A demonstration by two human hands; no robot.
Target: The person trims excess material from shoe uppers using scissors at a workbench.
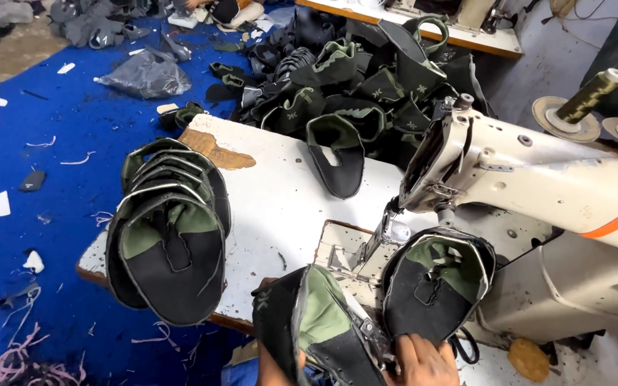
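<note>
Both hands sit at the bottom edge of the frame, w/ a sewing worker's right hand (423, 361) pressed flat, fingers spread, on the lower edge of a black-and-green shoe upper (434, 289) that stands at the foot of a cream sewing machine (538, 193). Left hand (275, 357) is mostly hidden below a second shoe upper (309, 325), folded open to its green lining; it appears to be grasping that piece from beneath, tho the fingers can't be seen. Just left, a nested stack of finished uppers (169, 239) overhangs the front-left corner of the white worktable (280, 193), whose surface is chipped & scuffed. Mid-table, a single black upper (336, 154) lies flat near the far edge. Behind it, a big heap of black-and-green pieces (352, 78) spills against the table's far side. At right, an olive thread spool (588, 96) rises beyond the machine arm. Farther off, a blue floor (51, 186) is littered w/ white scraps & a grey plastic bag (144, 71).
</note>
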